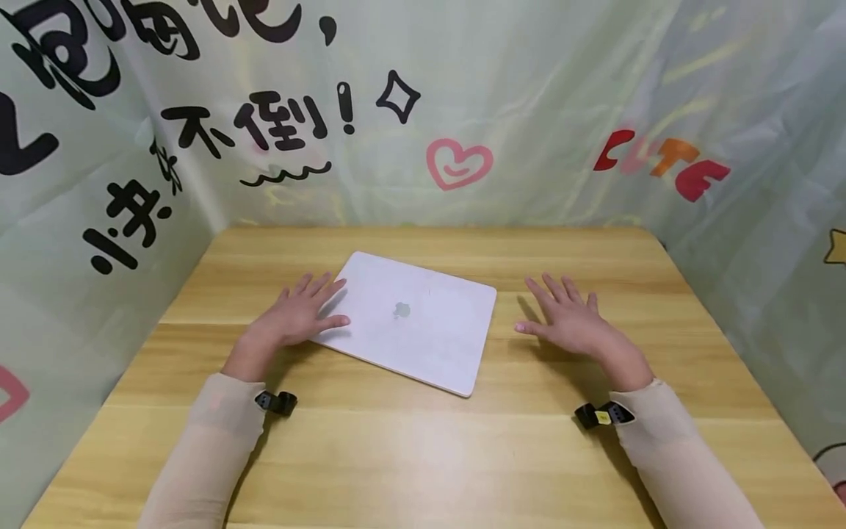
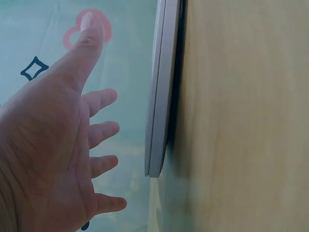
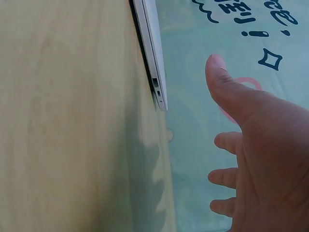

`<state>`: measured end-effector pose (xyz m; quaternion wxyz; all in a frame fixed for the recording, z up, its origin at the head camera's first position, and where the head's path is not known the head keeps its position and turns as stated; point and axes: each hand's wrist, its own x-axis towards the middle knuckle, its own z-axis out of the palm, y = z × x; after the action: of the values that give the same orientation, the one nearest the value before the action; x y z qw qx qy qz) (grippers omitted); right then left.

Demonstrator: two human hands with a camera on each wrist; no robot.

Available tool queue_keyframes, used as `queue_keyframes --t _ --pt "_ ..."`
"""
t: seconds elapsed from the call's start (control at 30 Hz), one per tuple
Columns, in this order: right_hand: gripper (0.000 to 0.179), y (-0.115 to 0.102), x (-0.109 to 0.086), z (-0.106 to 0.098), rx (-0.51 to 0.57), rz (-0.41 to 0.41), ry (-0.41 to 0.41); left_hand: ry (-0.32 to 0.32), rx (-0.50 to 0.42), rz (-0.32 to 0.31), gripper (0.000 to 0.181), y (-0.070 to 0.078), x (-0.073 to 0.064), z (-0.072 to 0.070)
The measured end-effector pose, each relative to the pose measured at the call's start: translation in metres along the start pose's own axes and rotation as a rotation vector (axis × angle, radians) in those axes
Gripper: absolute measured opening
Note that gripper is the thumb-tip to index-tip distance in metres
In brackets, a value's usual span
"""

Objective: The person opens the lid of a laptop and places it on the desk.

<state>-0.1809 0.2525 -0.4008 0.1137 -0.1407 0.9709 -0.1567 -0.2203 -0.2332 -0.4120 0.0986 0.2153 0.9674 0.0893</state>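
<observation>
Both hands are spread, fingers straight and fanned with the thumbs held out. The left hand (image 1: 294,317), left of centre in the head view, hovers over the left edge of a silver laptop (image 1: 423,330), and its thumb and fingertips overlap the lid in that view. The left wrist view shows a gap between its fingers and the laptop's thin edge, which runs down from the top centre of that frame. The right hand (image 1: 570,321), right of centre, hangs above the table just beside the laptop's right side, apart from it, with a shadow beneath; in the right wrist view, small dark openings show in the laptop's edge near the top centre.

The laptop lies flat with its lid down, in the middle of the head view, turned so that its near edge slopes down to the right. A grey apple logo (image 1: 402,310) sits on the lid. Below the hands are pale sleeves, the left one (image 1: 205,448) at lower left, the right one (image 1: 687,455) at lower right, each with a small black device at the cuff. The wooden table (image 1: 396,455) fills the lower part of the frame. Behind it hangs a pale green cloth (image 1: 542,110) with black characters at upper left, a pink heart (image 1: 456,174) at upper centre and coloured letters (image 1: 673,156) at upper right
</observation>
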Motion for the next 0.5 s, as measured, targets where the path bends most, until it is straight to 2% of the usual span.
queue_keyframes --t 0.1,0.5 --pt "0.097 -0.002 0.001 0.000 0.014 -0.029 0.022 0.002 -0.012 0.010 0.091 0.000 -0.001 -0.006" --pt "0.099 -0.018 0.000 0.012 0.097 -0.130 0.019 0.021 -0.104 0.055 0.087 0.000 0.001 0.004"
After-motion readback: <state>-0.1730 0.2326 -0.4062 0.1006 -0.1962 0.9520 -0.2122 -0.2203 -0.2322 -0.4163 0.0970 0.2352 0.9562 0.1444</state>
